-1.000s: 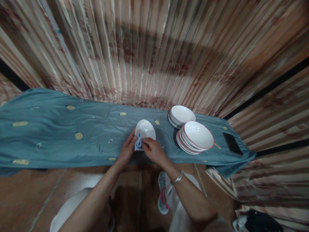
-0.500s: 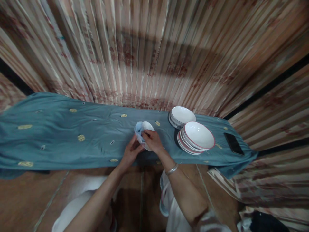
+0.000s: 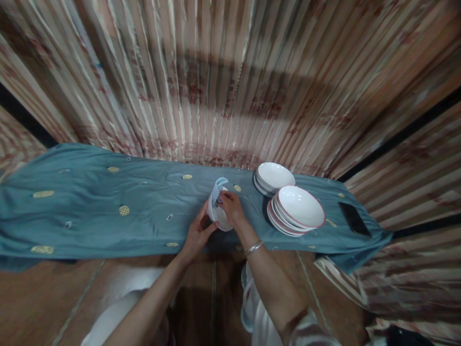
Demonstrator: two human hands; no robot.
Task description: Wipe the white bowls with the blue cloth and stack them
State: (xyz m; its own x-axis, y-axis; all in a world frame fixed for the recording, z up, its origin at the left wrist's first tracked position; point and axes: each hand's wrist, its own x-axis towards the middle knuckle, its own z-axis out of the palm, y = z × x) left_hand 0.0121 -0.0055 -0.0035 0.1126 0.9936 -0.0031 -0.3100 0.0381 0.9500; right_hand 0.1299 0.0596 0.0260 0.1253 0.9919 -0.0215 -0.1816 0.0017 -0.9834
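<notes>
A small white bowl (image 3: 224, 222) is tilted above the front half of the table, its inside turned toward my right arm. My left hand (image 3: 197, 231) grips it from the left, thumb at the near rim and fingers behind its wall. A light blue cloth (image 3: 217, 188) lies over the bowl's far left rim and reaches inside. My right hand (image 3: 231, 207) is closed on the cloth, pinching it against the bowl's inner side. A silver bangle (image 3: 254, 247) circles my right wrist.
Right of my hands stands a stack of red-rimmed white bowls (image 3: 301, 206), with a stack of white dishes (image 3: 275, 176) behind it. A black phone (image 3: 354, 219) lies farther right on the teal tablecloth (image 3: 90, 206). A patterned curtain (image 3: 216, 96) hangs behind the table.
My right hand has shifted the cloth up to the bowl's far left rim, where it now stands up. The bowl is tilted differently, showing more of its inside. The whole view has shifted slightly.
</notes>
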